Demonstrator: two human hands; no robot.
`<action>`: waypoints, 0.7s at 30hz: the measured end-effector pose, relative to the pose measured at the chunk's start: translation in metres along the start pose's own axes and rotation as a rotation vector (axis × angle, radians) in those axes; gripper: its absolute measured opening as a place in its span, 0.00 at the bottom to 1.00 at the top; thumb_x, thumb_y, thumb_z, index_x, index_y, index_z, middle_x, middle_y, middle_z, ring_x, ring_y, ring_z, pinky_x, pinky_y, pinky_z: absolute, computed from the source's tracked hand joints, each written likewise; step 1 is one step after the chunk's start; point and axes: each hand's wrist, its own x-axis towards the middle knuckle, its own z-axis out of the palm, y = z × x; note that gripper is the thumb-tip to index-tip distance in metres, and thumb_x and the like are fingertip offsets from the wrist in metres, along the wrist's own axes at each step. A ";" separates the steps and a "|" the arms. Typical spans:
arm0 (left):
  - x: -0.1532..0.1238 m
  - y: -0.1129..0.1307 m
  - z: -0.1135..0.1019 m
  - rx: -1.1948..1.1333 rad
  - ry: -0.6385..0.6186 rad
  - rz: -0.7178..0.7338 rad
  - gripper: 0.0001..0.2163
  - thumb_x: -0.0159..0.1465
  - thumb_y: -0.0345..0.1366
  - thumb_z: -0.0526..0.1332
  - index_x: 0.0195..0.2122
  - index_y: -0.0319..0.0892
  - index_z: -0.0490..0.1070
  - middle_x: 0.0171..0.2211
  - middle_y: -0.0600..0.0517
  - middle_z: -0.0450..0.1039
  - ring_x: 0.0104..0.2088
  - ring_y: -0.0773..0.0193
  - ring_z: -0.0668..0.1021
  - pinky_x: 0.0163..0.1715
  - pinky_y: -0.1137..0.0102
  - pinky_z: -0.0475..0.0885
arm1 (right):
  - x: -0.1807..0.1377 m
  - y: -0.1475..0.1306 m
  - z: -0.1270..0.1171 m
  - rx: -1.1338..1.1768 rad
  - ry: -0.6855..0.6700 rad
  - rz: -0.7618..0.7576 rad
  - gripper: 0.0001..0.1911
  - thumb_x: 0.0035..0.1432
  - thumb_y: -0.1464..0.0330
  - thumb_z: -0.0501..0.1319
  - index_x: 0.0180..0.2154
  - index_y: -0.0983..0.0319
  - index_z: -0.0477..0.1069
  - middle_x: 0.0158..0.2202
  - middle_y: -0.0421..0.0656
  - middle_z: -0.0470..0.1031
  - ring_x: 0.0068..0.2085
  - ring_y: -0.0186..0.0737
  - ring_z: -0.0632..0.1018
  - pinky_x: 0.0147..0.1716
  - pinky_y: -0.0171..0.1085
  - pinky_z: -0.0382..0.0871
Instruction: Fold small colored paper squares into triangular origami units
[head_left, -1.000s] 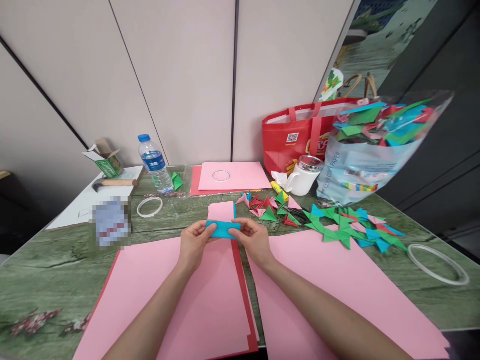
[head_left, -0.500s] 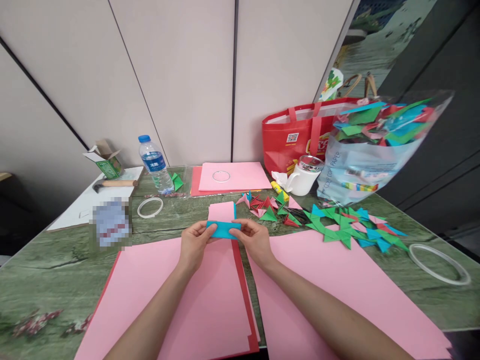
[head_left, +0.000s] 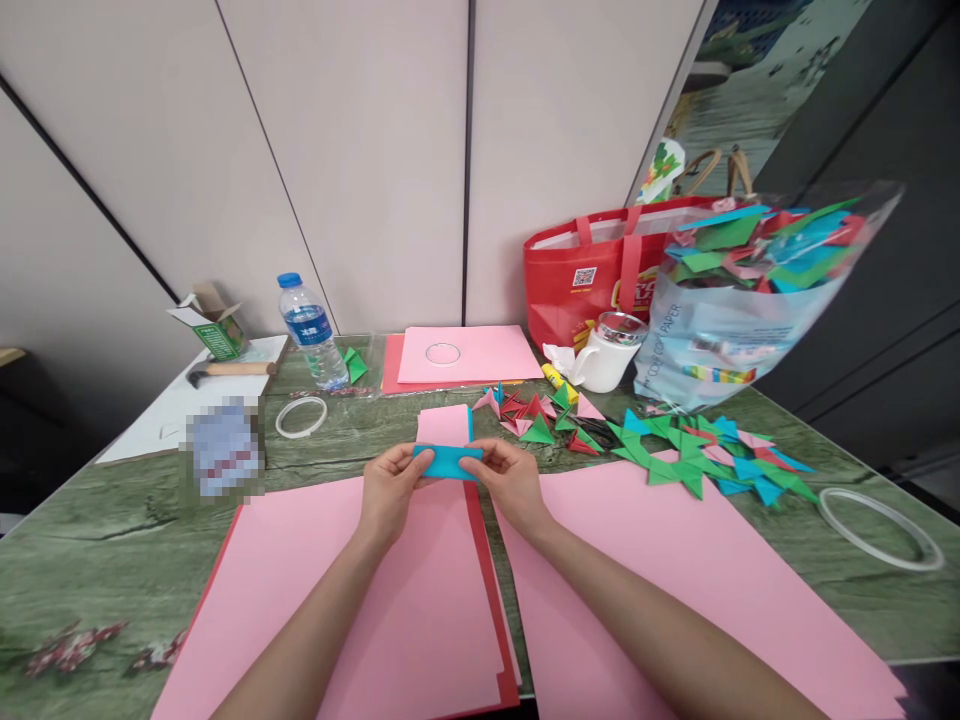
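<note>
A small blue piece of paper (head_left: 448, 463), folded into a strip, is held level between both hands. My left hand (head_left: 391, 480) pinches its left end, thumb on the near face. At the right end, my right hand (head_left: 511, 480) has the same kind of pinch. The fingers behind the paper are partly hidden. Just beyond it lies a stack of small pink paper pieces (head_left: 442, 424) with a blue edge at its right side. Beneath my forearms are large pink sheets, a left stack (head_left: 420, 600) with red paper under it and a right stack (head_left: 600, 570).
Folded paper pieces (head_left: 675, 455) lie to the right, before a plastic bag (head_left: 705, 350) of more pieces. A white mug (head_left: 609, 360), red tote bag (head_left: 559, 285), water bottle (head_left: 315, 340), hammer (head_left: 236, 369), small box (head_left: 217, 332) and white rings (head_left: 301, 433) stand or lie around.
</note>
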 end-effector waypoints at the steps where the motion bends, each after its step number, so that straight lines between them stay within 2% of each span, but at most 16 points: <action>1: 0.000 0.000 0.000 0.004 -0.001 0.002 0.10 0.47 0.36 0.66 0.29 0.36 0.72 0.24 0.51 0.76 0.26 0.62 0.77 0.31 0.65 0.74 | 0.000 0.001 0.000 -0.007 -0.010 0.002 0.09 0.42 0.67 0.63 0.29 0.63 0.71 0.24 0.39 0.71 0.26 0.34 0.71 0.26 0.33 0.66; 11: -0.001 -0.002 -0.001 0.117 -0.008 -0.018 0.10 0.47 0.37 0.66 0.28 0.37 0.72 0.22 0.53 0.76 0.23 0.65 0.76 0.30 0.69 0.73 | 0.004 0.005 -0.004 -0.258 -0.120 -0.039 0.08 0.47 0.65 0.59 0.28 0.64 0.70 0.23 0.39 0.69 0.24 0.32 0.67 0.23 0.31 0.61; 21: -0.004 0.001 0.005 0.197 -0.029 -0.036 0.08 0.48 0.36 0.65 0.27 0.37 0.72 0.21 0.53 0.75 0.24 0.64 0.76 0.29 0.69 0.73 | 0.004 0.004 -0.005 -0.270 -0.118 -0.063 0.11 0.48 0.63 0.58 0.24 0.64 0.72 0.24 0.41 0.72 0.27 0.36 0.70 0.25 0.32 0.63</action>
